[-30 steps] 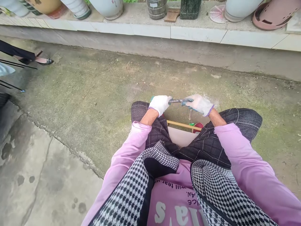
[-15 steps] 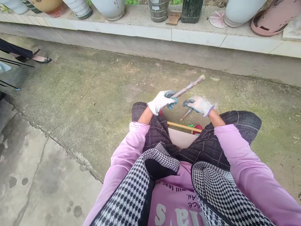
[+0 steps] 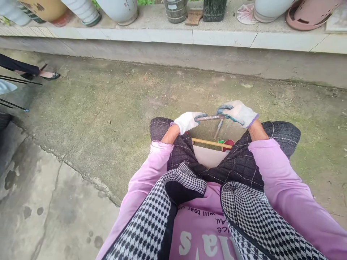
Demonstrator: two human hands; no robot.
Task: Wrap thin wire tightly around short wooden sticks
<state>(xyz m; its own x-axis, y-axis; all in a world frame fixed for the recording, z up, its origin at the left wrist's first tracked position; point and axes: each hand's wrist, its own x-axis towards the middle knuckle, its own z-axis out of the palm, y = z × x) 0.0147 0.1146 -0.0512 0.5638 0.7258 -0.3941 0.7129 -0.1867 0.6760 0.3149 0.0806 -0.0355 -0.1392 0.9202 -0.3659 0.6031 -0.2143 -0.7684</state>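
Observation:
My left hand [image 3: 187, 122], in a white glove with a blue-grey coated palm, is closed on the near end of a brown stick [image 3: 209, 118]. The stick lies nearly level between my hands, its middle wrapped in something silvery. My right hand [image 3: 240, 112], in a matching glove, has its fingers closed round the stick's other end. A second, thinner greyish stick [image 3: 218, 130] slants down below my right hand. Its upper end is hidden, so I cannot tell whether that hand grips it too.
Between my knees are a yellow wooden bar [image 3: 211, 143], a pale panel [image 3: 210, 157] and a red object [image 3: 228, 144] beside something green. A tiled ledge [image 3: 168, 36] with several flower pots [image 3: 118, 11] runs ahead. At far left is another person's foot [image 3: 50, 75].
My right hand has moved up and right, onto the far end of the brown stick. That stick has swung from slanting upward to nearly level. The thinner stick now hangs more steeply.

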